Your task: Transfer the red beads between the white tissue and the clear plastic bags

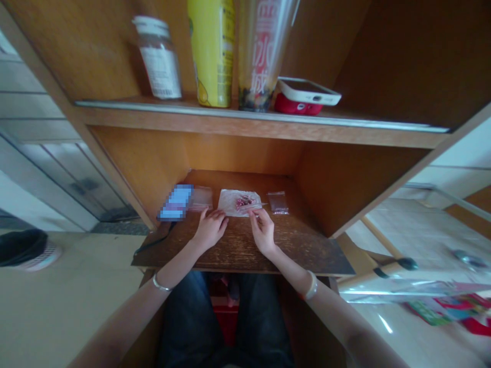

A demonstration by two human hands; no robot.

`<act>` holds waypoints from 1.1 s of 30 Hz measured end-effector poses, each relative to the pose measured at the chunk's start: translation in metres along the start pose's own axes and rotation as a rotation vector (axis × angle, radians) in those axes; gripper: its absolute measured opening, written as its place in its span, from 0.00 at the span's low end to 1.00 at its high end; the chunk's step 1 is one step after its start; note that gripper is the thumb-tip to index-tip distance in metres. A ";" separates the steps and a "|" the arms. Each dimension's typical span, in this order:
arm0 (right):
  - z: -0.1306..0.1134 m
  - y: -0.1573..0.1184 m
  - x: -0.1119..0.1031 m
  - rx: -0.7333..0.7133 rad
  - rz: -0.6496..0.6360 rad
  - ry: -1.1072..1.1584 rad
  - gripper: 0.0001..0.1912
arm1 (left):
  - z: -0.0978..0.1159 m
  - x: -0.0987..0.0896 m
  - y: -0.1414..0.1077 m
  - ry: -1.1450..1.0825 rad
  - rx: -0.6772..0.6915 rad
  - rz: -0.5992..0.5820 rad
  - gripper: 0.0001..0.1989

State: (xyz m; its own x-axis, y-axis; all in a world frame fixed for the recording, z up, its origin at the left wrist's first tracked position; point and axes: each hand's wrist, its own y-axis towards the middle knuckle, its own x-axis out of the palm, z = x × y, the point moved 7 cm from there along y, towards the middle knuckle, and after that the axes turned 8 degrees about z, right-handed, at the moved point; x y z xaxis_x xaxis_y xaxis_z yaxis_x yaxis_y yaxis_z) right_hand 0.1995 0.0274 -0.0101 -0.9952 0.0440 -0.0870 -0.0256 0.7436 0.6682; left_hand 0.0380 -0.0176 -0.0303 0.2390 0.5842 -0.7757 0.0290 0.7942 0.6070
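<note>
Flanking the white sheet (227, 203): phone (176, 202), 2 clear bags (201, 197) (277, 202).

The surface (230, 250) is scratched, worn wood; the small bag (276, 199) is clear, glossy plastic; the crinkled sheet (227, 202), slightly blurred, is perhaps paper; the bangle (160, 286) is shiny metal.

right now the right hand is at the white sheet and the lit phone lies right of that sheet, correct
Not quite: the head view shows the lit phone to the left of the white sheet, not right of it. The right hand is indeed at the sheet, close to the small reddish bits.
</note>
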 end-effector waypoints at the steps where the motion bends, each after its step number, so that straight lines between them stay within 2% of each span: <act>1: -0.002 0.000 0.000 -0.017 -0.009 -0.007 0.08 | -0.002 -0.001 0.000 0.008 -0.008 0.008 0.11; 5: -0.010 -0.001 0.003 -0.092 -0.069 -0.017 0.08 | 0.002 -0.011 0.002 -0.010 0.011 0.071 0.09; 11: -0.016 -0.005 0.008 -0.170 -0.153 -0.018 0.06 | 0.039 -0.037 -0.002 -0.168 0.244 0.246 0.11; 15: -0.017 -0.008 0.009 -0.210 -0.173 -0.041 0.06 | 0.045 -0.045 -0.005 -0.163 0.282 0.329 0.05; 28: -0.023 -0.015 0.016 -0.335 -0.262 -0.097 0.05 | 0.045 -0.050 -0.008 -0.168 0.284 0.407 0.05; 33: -0.026 -0.020 0.021 -0.366 -0.324 -0.147 0.07 | 0.043 -0.045 -0.006 -0.123 0.230 0.327 0.06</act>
State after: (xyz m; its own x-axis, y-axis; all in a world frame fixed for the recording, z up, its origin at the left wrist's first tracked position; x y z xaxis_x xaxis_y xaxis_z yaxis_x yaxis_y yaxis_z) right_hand 0.1763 -0.0039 -0.0062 -0.9077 -0.0366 -0.4180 -0.3878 0.4532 0.8026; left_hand 0.0688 -0.0555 0.0085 0.3850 0.7640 -0.5178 0.1451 0.5040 0.8514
